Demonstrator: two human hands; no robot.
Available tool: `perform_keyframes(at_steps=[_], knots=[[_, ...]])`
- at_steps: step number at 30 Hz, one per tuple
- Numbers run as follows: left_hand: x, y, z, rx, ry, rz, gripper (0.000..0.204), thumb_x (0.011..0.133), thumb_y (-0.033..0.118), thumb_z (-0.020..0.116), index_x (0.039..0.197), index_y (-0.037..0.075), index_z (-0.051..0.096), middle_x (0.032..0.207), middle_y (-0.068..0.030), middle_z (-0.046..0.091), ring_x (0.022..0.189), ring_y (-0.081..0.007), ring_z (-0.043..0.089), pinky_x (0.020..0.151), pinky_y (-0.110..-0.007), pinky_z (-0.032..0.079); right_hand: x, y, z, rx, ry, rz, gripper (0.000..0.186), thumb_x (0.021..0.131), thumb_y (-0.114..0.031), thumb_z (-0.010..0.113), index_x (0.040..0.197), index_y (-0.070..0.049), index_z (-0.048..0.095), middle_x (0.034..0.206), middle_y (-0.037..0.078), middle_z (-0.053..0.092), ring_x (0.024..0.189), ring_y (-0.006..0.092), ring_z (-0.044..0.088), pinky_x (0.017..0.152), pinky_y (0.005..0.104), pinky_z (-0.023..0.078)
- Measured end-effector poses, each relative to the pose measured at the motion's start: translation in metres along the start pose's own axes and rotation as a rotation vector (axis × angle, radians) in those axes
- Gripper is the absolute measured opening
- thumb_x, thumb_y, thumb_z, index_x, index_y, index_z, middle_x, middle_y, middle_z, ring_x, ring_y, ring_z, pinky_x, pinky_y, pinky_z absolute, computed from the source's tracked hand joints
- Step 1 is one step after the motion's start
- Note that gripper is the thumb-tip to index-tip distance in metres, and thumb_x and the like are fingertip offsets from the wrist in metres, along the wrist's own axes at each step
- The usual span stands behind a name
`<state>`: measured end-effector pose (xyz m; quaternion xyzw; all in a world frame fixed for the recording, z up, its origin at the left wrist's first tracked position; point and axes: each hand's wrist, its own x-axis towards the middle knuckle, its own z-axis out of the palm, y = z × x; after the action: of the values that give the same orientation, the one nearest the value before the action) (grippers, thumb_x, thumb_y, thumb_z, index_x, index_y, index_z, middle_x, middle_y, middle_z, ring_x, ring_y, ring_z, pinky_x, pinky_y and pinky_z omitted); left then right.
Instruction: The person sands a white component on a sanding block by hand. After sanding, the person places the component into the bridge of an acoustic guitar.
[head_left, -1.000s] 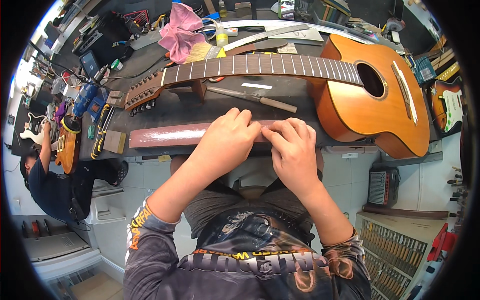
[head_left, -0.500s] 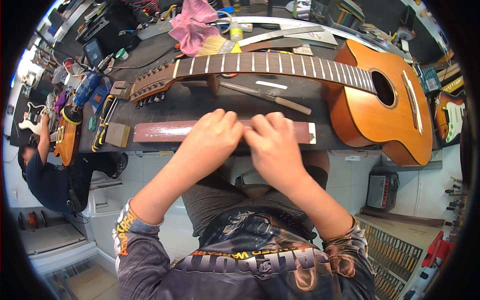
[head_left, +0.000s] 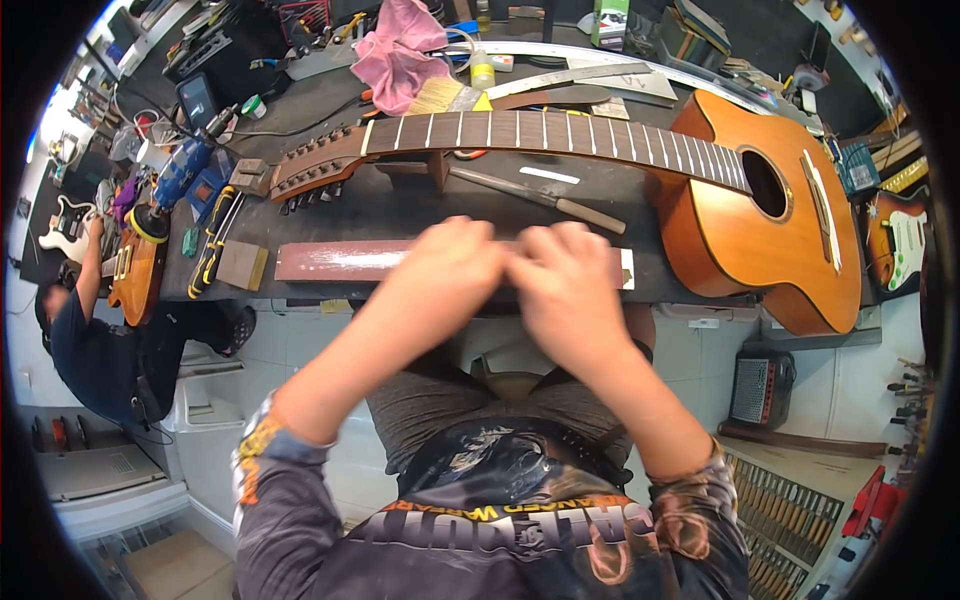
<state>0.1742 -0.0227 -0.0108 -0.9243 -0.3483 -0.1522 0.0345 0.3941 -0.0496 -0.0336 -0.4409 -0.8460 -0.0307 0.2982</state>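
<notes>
In the head view, a long reddish-brown bar (head_left: 340,262) lies along the near edge of the worktop (head_left: 380,215), left of the guitar body, with a white streak on its left part and a pale right end. The left hand (head_left: 455,255) and right hand (head_left: 560,265) meet over the right half of it, fingers curled and the two almost touching; they are blurred, and whether they pinch anything between them I cannot tell.

Beyond the bar, an acoustic guitar (head_left: 715,220) lies face up, its body toward the right end of the worktop and its neck reaching left over a wooden support (head_left: 438,172). Between neck and bar are a tool with a wooden handle (head_left: 590,215) and a small white strip (head_left: 549,175).

Toward the far edge sit a pink cloth (head_left: 400,55), a broad brush (head_left: 445,97) and a bottle (head_left: 482,73). At the near left corner are a tan-and-grey block (head_left: 241,265) and a black-and-yellow tool (head_left: 208,260), with a blue power tool (head_left: 185,170) farther back. Past the worktop's left end, another person (head_left: 115,350) reaches to a white guitar body (head_left: 66,230).
</notes>
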Motion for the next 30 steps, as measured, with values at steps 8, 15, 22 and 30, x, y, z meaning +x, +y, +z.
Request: perform_keyframes(at_steps=[8,15,22,30], knots=[[0.039,0.025,0.024,0.017,0.050,0.057,0.011,0.088,0.012,0.074,0.097,0.006,0.071,0.101,-0.0106,0.067,0.104,-0.0295,0.070,0.091,-0.043,0.060,-0.013,0.019,-0.031,-0.048,-0.034,0.085,0.016,0.087,-0.004,0.076,0.102,-0.009,0.077,0.116,0.005,0.070,0.115,0.0327,0.062,0.099,0.0510,0.049],[-0.092,-0.096,-0.042,0.019,-0.022,-0.070,0.019,0.082,0.008,0.080,0.098,0.005,0.069,0.104,-0.0115,0.067,0.102,-0.0345,0.068,0.094,-0.045,0.060,0.071,-0.085,0.078,0.079,-0.009,-0.141,0.011,0.093,-0.017,0.071,0.099,-0.009,0.074,0.115,0.009,0.063,0.116,0.0303,0.060,0.105,0.0478,0.047],[-0.073,-0.078,-0.027,-0.070,-0.058,-0.041,0.022,0.083,0.003,0.081,0.099,0.003,0.067,0.108,-0.0138,0.068,0.105,-0.0374,0.068,0.097,-0.047,0.059,0.057,-0.066,0.058,0.078,0.013,-0.100,0.011,0.092,-0.016,0.071,0.099,-0.009,0.075,0.113,0.008,0.063,0.115,0.0309,0.060,0.106,0.0483,0.045],[0.052,0.029,0.035,-0.079,0.085,0.092,0.012,0.091,0.012,0.074,0.098,0.003,0.072,0.103,-0.0137,0.070,0.104,-0.0343,0.071,0.097,-0.046,0.060,-0.024,0.031,-0.043,-0.113,-0.044,0.115,0.021,0.085,-0.006,0.077,0.106,-0.009,0.078,0.120,0.005,0.071,0.120,0.0323,0.063,0.106,0.0525,0.047]])
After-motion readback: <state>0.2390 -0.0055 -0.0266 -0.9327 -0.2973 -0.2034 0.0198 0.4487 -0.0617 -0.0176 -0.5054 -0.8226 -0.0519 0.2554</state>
